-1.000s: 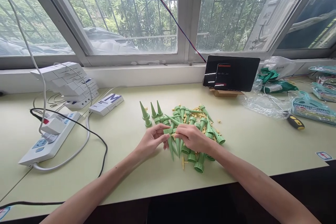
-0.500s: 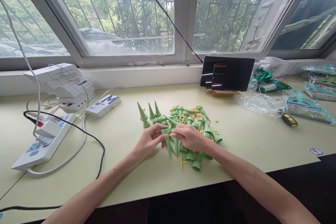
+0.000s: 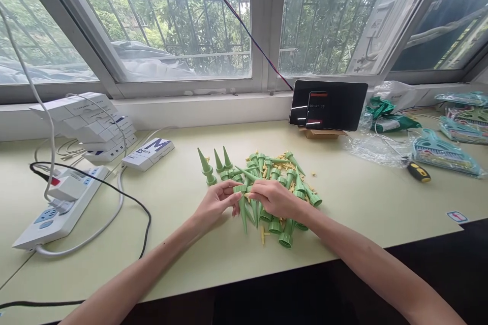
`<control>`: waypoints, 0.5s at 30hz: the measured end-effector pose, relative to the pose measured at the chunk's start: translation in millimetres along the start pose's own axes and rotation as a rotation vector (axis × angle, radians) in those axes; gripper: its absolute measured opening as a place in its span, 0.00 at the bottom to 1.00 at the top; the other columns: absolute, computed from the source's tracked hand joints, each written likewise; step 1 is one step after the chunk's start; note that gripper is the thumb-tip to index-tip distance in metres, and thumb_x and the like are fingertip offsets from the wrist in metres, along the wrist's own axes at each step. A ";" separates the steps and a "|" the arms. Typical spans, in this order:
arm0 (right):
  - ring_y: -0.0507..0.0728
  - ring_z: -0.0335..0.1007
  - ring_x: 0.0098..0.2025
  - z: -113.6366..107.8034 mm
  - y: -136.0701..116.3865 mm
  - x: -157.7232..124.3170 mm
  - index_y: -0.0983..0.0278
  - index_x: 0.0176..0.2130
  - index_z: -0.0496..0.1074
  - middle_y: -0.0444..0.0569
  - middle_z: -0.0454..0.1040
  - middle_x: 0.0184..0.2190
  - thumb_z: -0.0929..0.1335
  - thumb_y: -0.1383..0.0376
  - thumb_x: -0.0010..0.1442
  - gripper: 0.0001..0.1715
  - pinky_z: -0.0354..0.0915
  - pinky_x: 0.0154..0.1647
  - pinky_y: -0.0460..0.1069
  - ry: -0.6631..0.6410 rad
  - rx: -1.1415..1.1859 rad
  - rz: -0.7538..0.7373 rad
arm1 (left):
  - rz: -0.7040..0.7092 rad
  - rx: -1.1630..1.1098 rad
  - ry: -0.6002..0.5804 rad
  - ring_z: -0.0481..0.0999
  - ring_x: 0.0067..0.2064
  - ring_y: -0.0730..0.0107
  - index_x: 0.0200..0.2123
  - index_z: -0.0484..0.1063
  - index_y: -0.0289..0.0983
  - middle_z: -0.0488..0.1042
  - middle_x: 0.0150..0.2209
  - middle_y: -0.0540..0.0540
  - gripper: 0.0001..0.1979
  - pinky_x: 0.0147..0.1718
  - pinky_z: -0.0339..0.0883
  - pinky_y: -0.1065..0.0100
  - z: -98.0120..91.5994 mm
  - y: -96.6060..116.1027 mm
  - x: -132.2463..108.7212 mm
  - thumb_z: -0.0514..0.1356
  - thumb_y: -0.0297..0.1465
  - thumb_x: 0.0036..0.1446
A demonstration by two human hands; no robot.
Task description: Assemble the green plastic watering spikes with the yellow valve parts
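Both hands were pinched on one green spike at the near-left edge of the pile of spikes.

I saw my left hand and right hand closed by the fingertips on the spike's collar end, one from each side, so the grip sat at its top and the shaft hung free below. Its long axis ran roughly toward me, with the tip pointing at the near edge of the table and the collar toward the window. The pile lay under and behind my right hand. Three upright spikes stood just beyond my left hand. Bare tabletop lay open to the left as far as the power strip, and forward to the near edge.
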State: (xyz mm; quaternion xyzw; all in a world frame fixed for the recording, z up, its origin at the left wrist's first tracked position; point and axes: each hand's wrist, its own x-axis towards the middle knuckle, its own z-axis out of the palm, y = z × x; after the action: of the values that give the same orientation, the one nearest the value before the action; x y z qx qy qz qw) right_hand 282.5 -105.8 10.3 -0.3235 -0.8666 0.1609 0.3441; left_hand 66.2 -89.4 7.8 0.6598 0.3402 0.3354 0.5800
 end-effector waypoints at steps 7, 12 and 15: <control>0.51 0.58 0.26 0.0 0.9 -0.2 0.66 0.30 0.67 0.46 0.66 0.27 0.59 0.64 0.71 0.18 0.56 0.28 0.46 0.005 0.010 -0.002 | -0.029 -0.009 -0.001 0.74 0.23 0.71 0.48 0.71 0.33 0.75 0.23 0.50 0.18 0.27 0.69 0.69 0.9 2.6 0.6 0.62 0.39 0.60; 0.51 0.58 0.26 0.5 1.8 0.3 0.66 0.30 0.67 0.46 0.66 0.28 0.59 0.64 0.71 0.19 0.56 0.29 0.46 0.010 0.007 -0.003 | -0.034 -0.032 -0.006 0.73 0.24 0.71 0.48 0.70 0.33 0.74 0.24 0.50 0.18 0.27 0.69 0.69 -0.1 0.9 0.1 0.62 0.39 0.60; 0.51 0.58 0.26 0.9 1.7 0.0 0.66 0.31 0.68 0.46 0.66 0.28 0.59 0.64 0.71 0.19 0.56 0.28 0.46 0.010 0.000 0.003 | -0.038 -0.031 -0.010 0.74 0.24 0.71 0.47 0.70 0.33 0.74 0.24 0.50 0.18 0.27 0.69 0.69 0.2 1.3 0.4 0.62 0.39 0.60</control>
State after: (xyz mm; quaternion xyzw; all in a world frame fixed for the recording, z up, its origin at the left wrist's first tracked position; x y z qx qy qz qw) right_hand 282.6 -104.5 8.8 -0.3255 -0.8645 0.1596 0.3482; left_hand 66.6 -89.3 9.1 0.6459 0.3446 0.3264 0.5980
